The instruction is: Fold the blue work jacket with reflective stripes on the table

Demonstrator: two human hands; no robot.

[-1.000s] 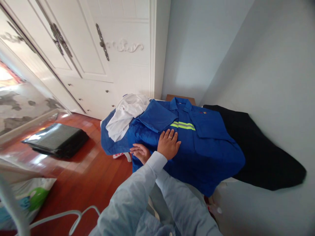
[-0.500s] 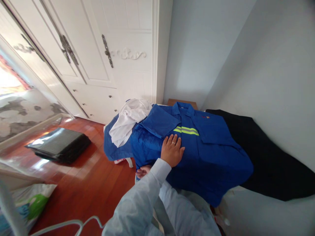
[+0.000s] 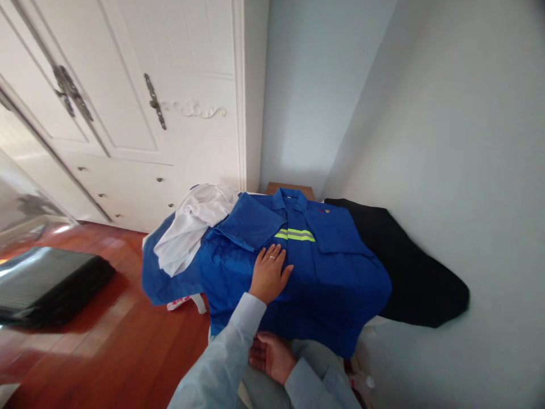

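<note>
Left hand: the left hand lies flat, palm down, on the chest part of the bright blue work shirt with a yellow-green reflective stripe. The fingers are straight and close together, the thumb stands out to the side, and one finger has a ring.
Right hand: the right hand is lower, at the near hem of the shirt. The light blue sleeve of the left arm partly covers it. The fingers look loosely bent, but I cannot tell if they pinch the cloth.
Shirt position: it is spread face up on a raised surface, with the collar far from the person and the hem hanging over the near edge.
Left of the shirt: a crumpled white cloth lies on another blue cloth, touching the shirt's sleeve.
Right of the shirt: a flat black cloth lies against the pale grey wall, and the shirt covers its edge.
Behind: a white wardrobe with dark metal handles.
Floor: red-brown wooden boards, with a flat black ribbed case lying well apart from the shirt.
</note>
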